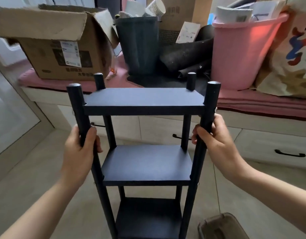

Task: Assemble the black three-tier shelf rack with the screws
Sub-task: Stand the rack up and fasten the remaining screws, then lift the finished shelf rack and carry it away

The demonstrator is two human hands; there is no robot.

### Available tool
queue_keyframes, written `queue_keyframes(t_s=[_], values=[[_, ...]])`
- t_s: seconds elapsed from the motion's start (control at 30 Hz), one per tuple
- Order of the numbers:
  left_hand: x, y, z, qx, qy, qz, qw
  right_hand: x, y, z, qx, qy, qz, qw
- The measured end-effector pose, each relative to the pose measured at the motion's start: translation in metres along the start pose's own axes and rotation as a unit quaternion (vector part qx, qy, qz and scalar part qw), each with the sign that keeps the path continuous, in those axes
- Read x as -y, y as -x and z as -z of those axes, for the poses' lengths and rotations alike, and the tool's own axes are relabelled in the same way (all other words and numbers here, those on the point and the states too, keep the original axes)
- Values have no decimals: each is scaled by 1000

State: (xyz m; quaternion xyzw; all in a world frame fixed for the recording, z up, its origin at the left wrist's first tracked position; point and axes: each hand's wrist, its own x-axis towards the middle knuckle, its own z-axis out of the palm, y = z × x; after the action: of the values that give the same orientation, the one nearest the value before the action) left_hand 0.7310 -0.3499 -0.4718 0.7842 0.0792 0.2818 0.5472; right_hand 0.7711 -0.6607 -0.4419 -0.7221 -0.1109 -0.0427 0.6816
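The black three-tier shelf rack [145,163] stands upright on the tiled floor [36,169] directly before you, in front of a low bench with a pink cushion [252,100]. Its three flat shelves sit level between four round posts, whose capped tops rise above the top shelf [143,99]. The middle shelf [147,163] and bottom shelf [147,219] lie below it. Small silvery screw heads [216,110] show on the outer sides of the front posts. Your left hand [81,149] grips the front-left post below the top shelf, fingers wrapped round it. Your right hand [216,138] grips the front-right post at the same height, fingers curled round it.
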Motion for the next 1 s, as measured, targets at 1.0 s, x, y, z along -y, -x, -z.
queue_keyframes(t_s=[1.0], values=[[-155,-64,47,129,33,534,835,143,-39,9,46,116,-476,870]])
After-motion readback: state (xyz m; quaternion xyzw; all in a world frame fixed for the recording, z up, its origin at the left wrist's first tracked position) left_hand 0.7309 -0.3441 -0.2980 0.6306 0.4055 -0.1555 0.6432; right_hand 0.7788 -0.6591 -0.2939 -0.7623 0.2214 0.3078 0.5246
